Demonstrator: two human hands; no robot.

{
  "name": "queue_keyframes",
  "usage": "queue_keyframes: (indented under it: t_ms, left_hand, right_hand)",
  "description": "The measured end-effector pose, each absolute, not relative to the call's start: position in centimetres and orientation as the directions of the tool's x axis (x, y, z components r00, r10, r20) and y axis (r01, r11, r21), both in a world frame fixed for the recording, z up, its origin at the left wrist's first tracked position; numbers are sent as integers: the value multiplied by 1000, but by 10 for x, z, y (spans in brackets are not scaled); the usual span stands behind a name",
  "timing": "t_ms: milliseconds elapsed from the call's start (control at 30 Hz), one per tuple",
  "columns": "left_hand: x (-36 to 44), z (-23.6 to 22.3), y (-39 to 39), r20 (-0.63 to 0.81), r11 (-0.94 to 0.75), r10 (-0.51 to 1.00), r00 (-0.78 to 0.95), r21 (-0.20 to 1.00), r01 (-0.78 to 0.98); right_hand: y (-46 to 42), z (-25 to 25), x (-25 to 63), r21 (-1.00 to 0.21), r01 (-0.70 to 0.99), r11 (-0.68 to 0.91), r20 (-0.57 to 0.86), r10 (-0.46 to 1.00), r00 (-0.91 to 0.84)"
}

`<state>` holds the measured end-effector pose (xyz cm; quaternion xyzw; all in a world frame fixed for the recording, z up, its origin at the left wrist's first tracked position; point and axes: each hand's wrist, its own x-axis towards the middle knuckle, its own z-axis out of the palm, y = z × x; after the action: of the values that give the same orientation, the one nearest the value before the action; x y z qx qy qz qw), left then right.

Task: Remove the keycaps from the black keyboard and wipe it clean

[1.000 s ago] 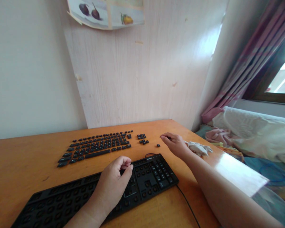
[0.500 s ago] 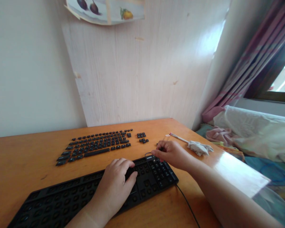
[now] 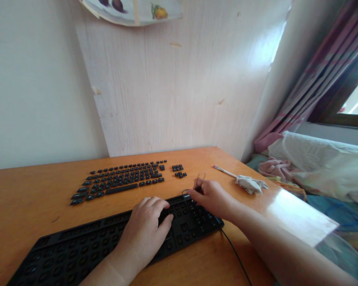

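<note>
A black keyboard (image 3: 183,228) lies at an angle along the front of the table, most of its keycaps off; the number pad at its right end still carries caps. My left hand (image 3: 149,222) rests on the keyboard's middle, thumb and index finger apart with a gap between them; its other fingertips are hidden. Over the top of the number pad, my right hand (image 3: 210,196) is closed on a wire keycap puller (image 3: 200,179). Two thin wire prongs stick up past the fingers. The puller's other end is hidden behind the hand.
Loose black keycaps (image 3: 122,178) lie in keyboard order behind the keyboard, with smaller groups (image 3: 177,168) to their right. A thin stick (image 3: 225,171) and a crumpled pale cloth (image 3: 249,183) lie at the right. The keyboard cable (image 3: 234,252) runs off toward the front edge.
My right hand has moved slightly left and lower over the number pad, and the puller's wire prongs now point more upright. My left hand stays in place on the keyboard.
</note>
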<state>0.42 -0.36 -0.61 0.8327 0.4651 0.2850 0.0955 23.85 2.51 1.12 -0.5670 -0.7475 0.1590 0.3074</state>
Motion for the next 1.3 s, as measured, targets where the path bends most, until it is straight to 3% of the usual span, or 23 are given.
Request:
queue_keyframes:
  t_ms: [333,700,1000,1167,1300]
  left_hand:
    - [5,-6,-4,385,-554,824,416,388,737]
    - [5,-4,-4,376,-547,829,415,383,745]
    - [4,-6,-3,391,-554,822,414,382,740]
    - [4,-6,-3,376,-547,829,415,383,745]
    - [5,-4,-3,382,-544,831,404,405,735]
  right_hand:
    - [30,10,236,-583,779,233,251,963,-100]
    - [35,9,238,-725,677,126,179,984,9]
    - [39,7,242,-868,492,68,107,993,53]
    - [42,13,249,-921,360,150,204,972,118]
    - [39,14,246,-938,264,222,249,966,70]
